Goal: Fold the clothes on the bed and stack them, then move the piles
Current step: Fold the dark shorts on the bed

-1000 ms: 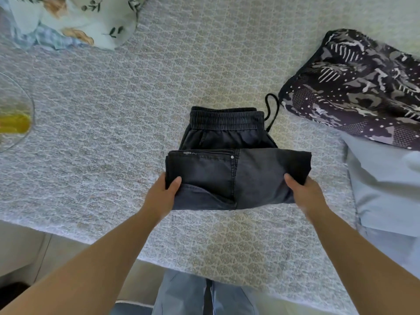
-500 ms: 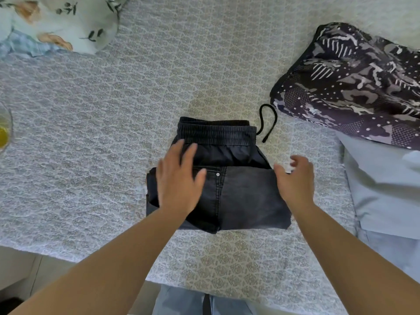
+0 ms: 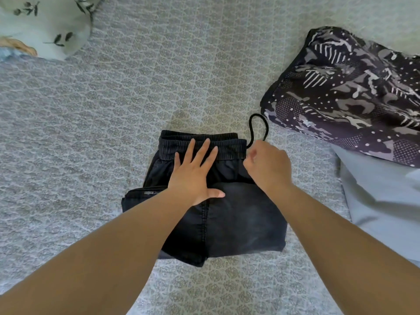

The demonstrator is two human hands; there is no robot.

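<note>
Left hand point(image 3: 193, 171) lies flat, fingers straight and spread, pressing the folded black shorts point(image 3: 227, 219) at mid-bed point(image 3: 113, 133). Right hand point(image 3: 268, 167) is curled at the waistband's right end by the drawstring point(image 3: 256, 128); can't tell if it pinches anything. Risk: loose cord loop snags or trails out, and the fold springs open once the pressure lifts. Patterned garment point(image 3: 345, 92) and light blue cloth point(image 3: 375, 201) crowd the right; open bed left and above, near edge close below.
</note>
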